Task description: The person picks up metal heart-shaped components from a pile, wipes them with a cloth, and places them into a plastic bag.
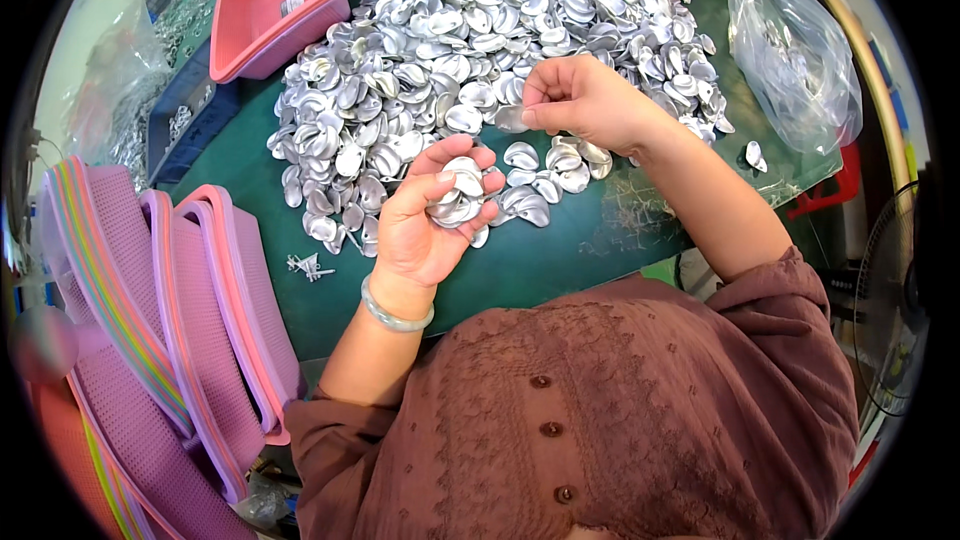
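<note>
A broad heap of silvery, petal-shaped metal pieces (420, 70) covers much of the green tabletop. My left hand (430, 210), palm up, cups a small stack of metal pieces (461, 195) between thumb and curled fingers. Just to its right and farther off, my right hand (580, 105) pinches one metal piece (511, 119) by its edge, thumb against forefinger. A smaller cluster of metal pieces (540, 180) lies between the two hands, at the near edge of the heap.
A pink plastic tray (275, 15) stands at the far left, near a blue bin (185, 135). Purple baskets (215, 340) lean at the left. On the right are a clear plastic bag (795, 60) and a fan (885, 260). Small metal scraps (310, 267) lie on the green tabletop (350, 315).
</note>
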The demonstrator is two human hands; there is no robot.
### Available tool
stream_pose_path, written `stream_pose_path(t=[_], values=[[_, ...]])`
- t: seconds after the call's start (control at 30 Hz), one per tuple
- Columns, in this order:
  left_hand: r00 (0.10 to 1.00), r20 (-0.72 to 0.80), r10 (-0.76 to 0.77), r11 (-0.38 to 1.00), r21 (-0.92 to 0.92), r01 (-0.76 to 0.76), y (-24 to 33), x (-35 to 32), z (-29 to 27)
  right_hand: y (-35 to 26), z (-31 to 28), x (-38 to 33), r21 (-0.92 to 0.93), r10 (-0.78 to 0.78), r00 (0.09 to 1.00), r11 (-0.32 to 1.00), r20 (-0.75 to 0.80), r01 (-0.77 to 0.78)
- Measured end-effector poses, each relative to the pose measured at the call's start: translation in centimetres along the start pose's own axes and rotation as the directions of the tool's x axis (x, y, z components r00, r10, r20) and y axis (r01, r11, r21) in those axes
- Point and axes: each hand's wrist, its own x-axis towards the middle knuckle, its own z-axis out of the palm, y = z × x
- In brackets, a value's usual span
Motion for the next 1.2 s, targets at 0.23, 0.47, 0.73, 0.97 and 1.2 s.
stream_pose_path(t=[0.23,0.47,0.73,0.97,1.2], values=[[0.995,-0.059,-0.083,0.996,0.020,0.085,-0.9,0.2,1.7,-1.1,2.4,-1.9,-0.481,-0.692,0.722,0.629,0.012,0.610],[0.999,0.000,-0.033,0.999,0.032,0.033,-0.9,-0.2,1.9,-1.4,3.3,-3.8,-0.677,-0.825,0.522,0.256,0.219,0.690],[0.999,0.005,-0.036,0.999,-0.010,0.036,-0.9,-0.5,2.1,0.5,3.6,-5.2,-0.220,-0.548,0.822,0.830,-0.155,0.512],[1.000,-0.022,-0.021,1.000,0.018,0.021,-1.2,-0.6,2.8,0.5,4.3,-6.1,0.291,-0.227,0.967,0.923,-0.116,0.252],[0.999,-0.052,-0.007,0.997,0.080,0.011,-1.4,-1.1,3.2,-0.2,4.6,-6.1,0.401,-0.197,0.978,0.892,-0.074,0.210]])
